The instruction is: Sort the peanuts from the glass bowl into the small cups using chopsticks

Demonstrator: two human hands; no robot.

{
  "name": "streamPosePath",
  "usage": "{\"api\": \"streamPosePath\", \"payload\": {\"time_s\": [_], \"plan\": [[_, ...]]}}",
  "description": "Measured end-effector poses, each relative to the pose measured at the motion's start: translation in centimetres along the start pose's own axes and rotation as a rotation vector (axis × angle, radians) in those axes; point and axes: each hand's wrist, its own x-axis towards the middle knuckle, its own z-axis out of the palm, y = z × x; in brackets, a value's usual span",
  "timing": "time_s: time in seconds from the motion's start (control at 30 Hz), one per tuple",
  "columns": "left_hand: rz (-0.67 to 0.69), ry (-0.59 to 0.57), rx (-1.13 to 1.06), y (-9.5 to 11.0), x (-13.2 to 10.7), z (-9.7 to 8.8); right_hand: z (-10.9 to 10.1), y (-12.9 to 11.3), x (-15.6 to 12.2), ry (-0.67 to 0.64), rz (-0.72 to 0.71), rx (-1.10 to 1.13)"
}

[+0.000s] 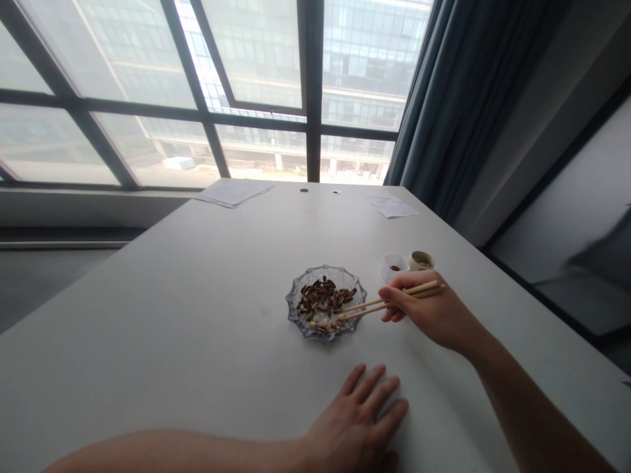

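Note:
My right hand (424, 309) holds a pair of wooden chopsticks (377, 304), their tips down in a scalloped clear glass dish (294, 314). Dark brown seeds (318, 292) fill the back and left of the dish, and paler seeds (323, 325) lie along its front. Whether a seed is pinched between the tips I cannot tell. My left hand (355, 417) lies flat on the table in front of the dish, fingers spread, touching nothing else. Just beyond my right hand stand a small clear plastic cup (394, 266) with a few dark bits and a pale round cup (421, 260) with light-coloured contents.
The white table (197, 295) reaches toward the windows. Sheets of paper lie at its far left (234, 192) and more paper (394, 203) at the far right. A small dark disc (304, 190) sits at the far edge. A dark curtain (444, 98) hangs on the right.

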Motion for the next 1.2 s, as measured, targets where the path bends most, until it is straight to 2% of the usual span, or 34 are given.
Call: {"api": "streamPosePath", "payload": {"time_s": [0.27, 0.37, 0.43, 0.53, 0.6, 0.7, 0.83, 0.93, 1.0, 1.07, 1.2], "plan": [[-0.006, 0.006, 0.003, 0.2, 0.2, -0.5, 0.9, 0.6, 0.3, 0.032, 0.004, 0.051], [-0.011, 0.004, 0.004, 0.2, 0.2, -0.4, 0.0, 0.0, 0.0, 0.079, -0.009, 0.07], [-0.013, 0.002, 0.008, 0.2, 0.2, -0.3, -1.6, -0.5, -0.2, 0.204, -0.027, 0.036], [-0.014, -0.003, 0.003, 0.2, 0.1, -0.1, -5.1, -0.5, -0.2, 0.529, -0.096, -0.055], [-0.015, -0.007, -0.005, 0.1, 0.1, -0.1, -7.5, 0.4, 0.2, 0.717, -0.15, -0.063], [-0.009, -0.016, -0.018, 0.1, 0.1, -0.3, -10.0, 2.3, 1.1, 0.807, -0.149, -0.089], [-0.011, -0.021, -0.026, 0.0, 0.1, -0.4, -10.5, 3.6, 1.9, 0.816, -0.157, -0.121], [-0.013, -0.015, -0.031, 0.1, 0.1, -0.3, -9.2, 2.4, 1.4, 0.828, -0.227, -0.106], [-0.015, -0.009, -0.033, 0.1, 0.1, -0.1, -7.8, 0.9, 0.7, 0.785, -0.247, -0.066], [-0.016, -0.005, -0.033, 0.1, 0.1, 0.0, -6.3, -0.6, -0.2, 0.65, -0.211, -0.025], [-0.021, 0.007, -0.026, 0.1, 0.1, 0.0, -2.9, -1.8, -1.3, 0.22, -0.092, -0.043]]}}
